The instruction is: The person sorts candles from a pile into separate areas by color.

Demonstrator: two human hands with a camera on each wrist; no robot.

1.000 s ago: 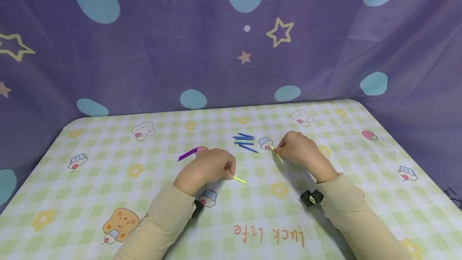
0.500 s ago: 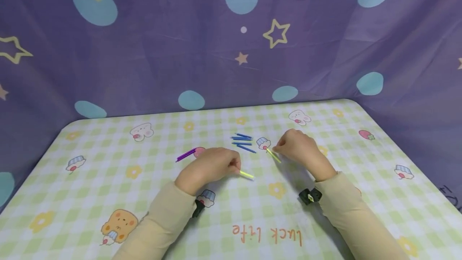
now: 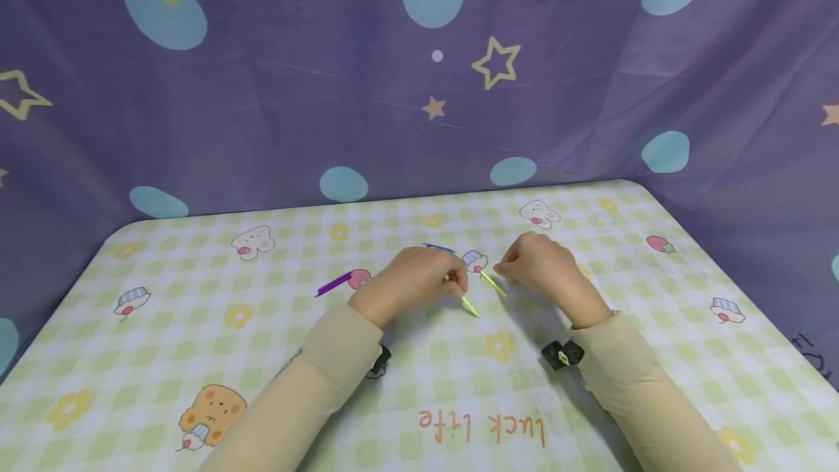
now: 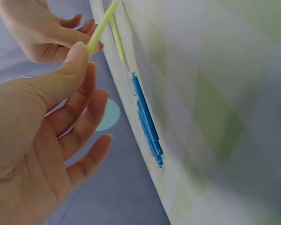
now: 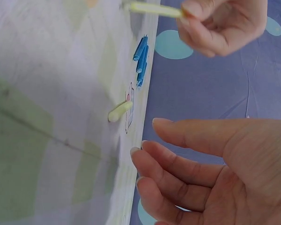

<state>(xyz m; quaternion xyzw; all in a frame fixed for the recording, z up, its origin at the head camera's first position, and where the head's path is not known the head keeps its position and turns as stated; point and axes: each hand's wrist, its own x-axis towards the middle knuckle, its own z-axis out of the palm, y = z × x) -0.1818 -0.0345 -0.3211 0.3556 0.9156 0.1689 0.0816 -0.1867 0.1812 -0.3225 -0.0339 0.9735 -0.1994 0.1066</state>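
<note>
In the head view my left hand (image 3: 419, 275) pinches a thin yellow stick (image 3: 470, 307) between thumb and fingertips. The left wrist view shows that held stick (image 4: 101, 30) angled upward from the thumb, the other fingers spread loosely. Another yellow stick (image 3: 493, 282) lies on the tablecloth just left of my right hand (image 3: 540, 268). Nothing is between the right hand's relaxed fingers, which hover beside that stick (image 5: 120, 111) in the right wrist view. Several blue sticks (image 4: 147, 122) lie close together on the cloth; my left hand hides most of them in the head view.
Purple sticks (image 3: 334, 283) lie to the left of my left hand. Underneath is a table with a green-checked printed cloth (image 3: 288, 355). A purple curtain (image 3: 295, 93) with stars and blue spots hangs behind the far edge.
My left hand has moved right and away from me with its yellow stick, now covering most blue sticks. My right hand has let go of the other yellow stick, which lies on the cloth.
</note>
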